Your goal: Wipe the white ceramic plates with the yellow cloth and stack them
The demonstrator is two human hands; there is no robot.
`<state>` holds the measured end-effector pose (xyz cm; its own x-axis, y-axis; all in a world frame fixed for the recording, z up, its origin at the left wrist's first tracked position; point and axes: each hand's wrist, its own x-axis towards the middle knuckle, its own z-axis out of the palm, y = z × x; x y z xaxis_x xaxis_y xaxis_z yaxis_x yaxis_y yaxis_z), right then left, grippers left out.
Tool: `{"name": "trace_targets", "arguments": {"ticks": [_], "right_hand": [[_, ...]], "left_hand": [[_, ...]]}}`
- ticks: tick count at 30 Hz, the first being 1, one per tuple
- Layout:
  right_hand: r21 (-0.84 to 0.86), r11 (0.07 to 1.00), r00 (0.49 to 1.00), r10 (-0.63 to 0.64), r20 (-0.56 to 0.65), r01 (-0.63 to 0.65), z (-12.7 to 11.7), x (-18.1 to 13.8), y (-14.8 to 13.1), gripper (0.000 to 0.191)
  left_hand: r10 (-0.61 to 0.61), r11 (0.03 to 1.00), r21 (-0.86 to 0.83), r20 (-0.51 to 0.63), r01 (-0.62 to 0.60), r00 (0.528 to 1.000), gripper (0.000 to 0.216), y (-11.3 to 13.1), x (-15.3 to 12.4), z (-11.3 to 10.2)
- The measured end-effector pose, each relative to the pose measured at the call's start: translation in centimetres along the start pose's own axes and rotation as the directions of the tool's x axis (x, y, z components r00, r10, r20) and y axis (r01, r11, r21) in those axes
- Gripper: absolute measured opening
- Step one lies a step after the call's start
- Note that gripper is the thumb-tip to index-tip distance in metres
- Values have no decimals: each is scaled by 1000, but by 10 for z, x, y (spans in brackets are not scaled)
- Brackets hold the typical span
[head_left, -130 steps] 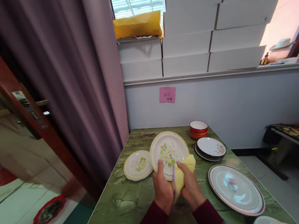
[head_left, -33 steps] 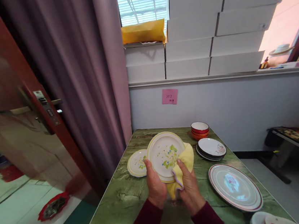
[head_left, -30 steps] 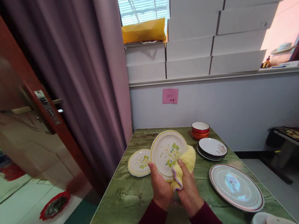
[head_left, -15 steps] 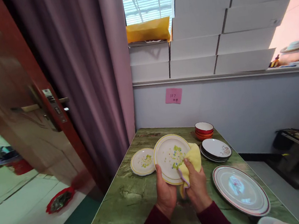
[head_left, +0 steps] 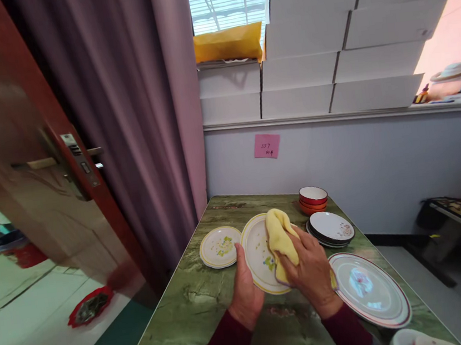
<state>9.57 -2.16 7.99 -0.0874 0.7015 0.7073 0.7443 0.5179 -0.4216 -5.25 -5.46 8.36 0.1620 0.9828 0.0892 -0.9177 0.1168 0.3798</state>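
My left hand (head_left: 245,289) grips the lower left edge of a cream plate (head_left: 256,242) with a yellow rim and a floral print, holding it tilted above the table. A yellow cloth (head_left: 281,242) is bunched in my right hand (head_left: 309,266), whose fingers press it against the plate's right side, hiding much of the print. Left of the held plate, a matching flowered plate (head_left: 218,248) lies on the table. To the right of my right hand rests a large oval platter (head_left: 371,289) with red rim lines.
The green marbled table (head_left: 196,305) also carries stacked red and orange bowls (head_left: 313,198), a stack of white-topped plates (head_left: 332,226) and white dishware (head_left: 411,340) at the near right corner. A purple curtain (head_left: 136,122) and an open door (head_left: 61,159) stand left. White boxes (head_left: 297,100) line the sill behind.
My right hand has moved from the plate's right edge onto its face, turning over with the cloth. The plate has shifted slightly right and down with my left hand.
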Motion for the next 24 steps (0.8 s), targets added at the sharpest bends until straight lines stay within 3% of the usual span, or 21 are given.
{"name": "trace_targets", "arguments": {"ticks": [4, 9, 13, 18, 22, 24], "right_hand": [[-126, 988, 993, 100, 66, -91, 10, 5, -21, 48], [10, 996, 964, -88, 250, 88, 12, -5, -53, 49], [11, 988, 899, -143, 413, 152, -1, -15, -40, 46], [-201, 977, 920, 8, 391, 77, -14, -18, -20, 43], [-41, 984, 899, -141, 415, 173, -10, -18, -50, 51], [-20, 984, 897, -155, 415, 179, -6, -9, -61, 50]], "left_hand": [[-81, 995, 52, -92, 86, 993, 59, -5, -2, 8], [-42, 997, 52, -209, 54, 977, 58, 8, 3, 1], [12, 999, 45, -181, -4, 983, 65, 31, 9, -6], [-7, 1000, 15, -72, 8, 997, 66, 38, 7, -9], [-101, 992, 59, -134, 109, 986, 70, 28, 1, -7], [-134, 986, 74, -160, 148, 978, 67, 24, -1, -8]]}}
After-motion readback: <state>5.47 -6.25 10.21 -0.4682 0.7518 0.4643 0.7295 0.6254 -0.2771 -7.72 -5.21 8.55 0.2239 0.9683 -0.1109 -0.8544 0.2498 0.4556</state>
